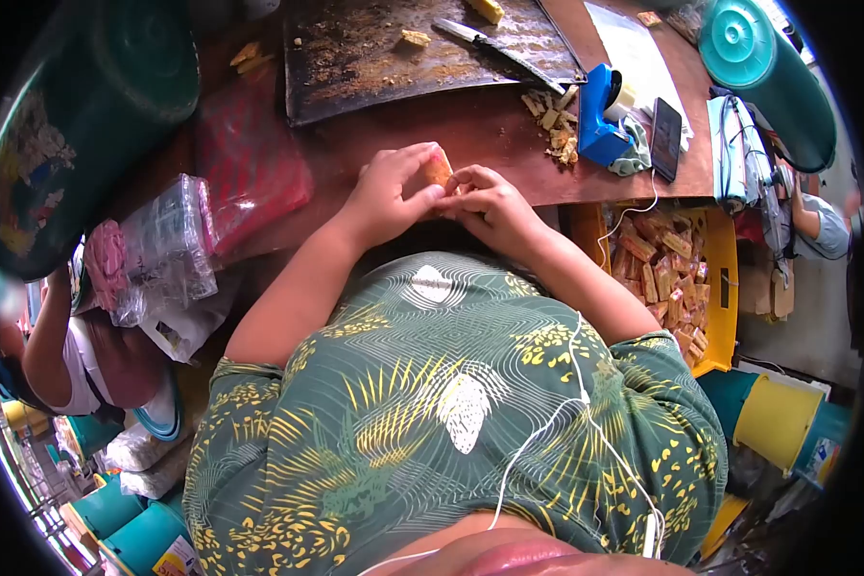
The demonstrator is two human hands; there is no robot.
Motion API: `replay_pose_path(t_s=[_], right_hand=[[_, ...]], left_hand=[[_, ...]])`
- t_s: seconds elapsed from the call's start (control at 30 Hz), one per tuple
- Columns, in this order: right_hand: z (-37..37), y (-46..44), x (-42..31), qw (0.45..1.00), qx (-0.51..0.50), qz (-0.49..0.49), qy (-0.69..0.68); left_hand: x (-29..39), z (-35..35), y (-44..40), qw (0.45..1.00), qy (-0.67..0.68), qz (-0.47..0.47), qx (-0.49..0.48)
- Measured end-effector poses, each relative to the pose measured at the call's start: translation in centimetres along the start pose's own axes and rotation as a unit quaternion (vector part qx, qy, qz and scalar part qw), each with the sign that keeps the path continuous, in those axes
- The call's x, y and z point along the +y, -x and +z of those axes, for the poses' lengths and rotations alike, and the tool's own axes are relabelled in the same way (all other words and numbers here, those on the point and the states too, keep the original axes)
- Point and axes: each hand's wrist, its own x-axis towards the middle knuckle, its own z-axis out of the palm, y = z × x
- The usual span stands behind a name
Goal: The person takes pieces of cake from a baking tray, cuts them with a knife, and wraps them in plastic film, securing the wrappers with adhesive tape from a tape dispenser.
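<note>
Both my hands meet at the table's near edge around a small orange-brown piece [439, 169] that looks wrapped in clear film. My left hand [394, 187] is closed on its left side, thumb in front and fingers behind. The fingertips of my right hand [490, 204] pinch its lower right end, and part of it is hidden by the fingers. Beyond my hands lies a dark metal tray [355, 72] with a knife [499, 53], crumbs and a few yellow pieces. To the right stands a blue tape dispenser [600, 120], with broken bits [559, 130] beside it.
A phone [665, 139] with a white cable lies at the right. Below it, a yellow crate [725, 288] holds many wrapped pieces. Red plastic packaging [250, 163] and clear bags [168, 240] lie left. Large green containers [96, 115] flank the table. Other people are partly visible at both sides.
</note>
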Motion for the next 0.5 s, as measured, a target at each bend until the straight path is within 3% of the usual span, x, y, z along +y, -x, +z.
replay_pose_path(t_s=[0.13,0.23,0.3,0.37,0.43,0.47,0.5], right_hand=[[-0.8,-1.4,0.0,0.990,0.024,0.129,-0.052],[-2.9,-1.6,-0.9,0.991,0.055,0.118,-0.039],[-6.4,-0.8,-2.0,0.974,0.206,0.057,0.079],[-10.7,1.5,2.6,0.918,0.373,0.020,0.131],[-15.4,3.6,4.3,0.858,0.436,0.213,0.170],[-18.2,6.2,10.6,0.887,0.402,0.215,0.076],[-18.8,6.5,10.0,0.881,0.346,0.313,-0.076]], left_hand=[[2.5,0.2,0.1,0.991,-0.135,-0.001,-0.023],[1.9,0.6,0.3,0.990,-0.142,0.015,-0.006],[1.9,0.5,0.4,0.990,-0.144,0.013,-0.005],[1.8,0.6,0.6,0.990,-0.141,0.019,0.002],[1.6,0.9,0.6,0.990,-0.136,0.038,0.015],[1.7,0.9,0.6,0.990,-0.138,0.040,0.007],[1.8,0.8,0.5,0.989,-0.141,0.044,-0.001]])
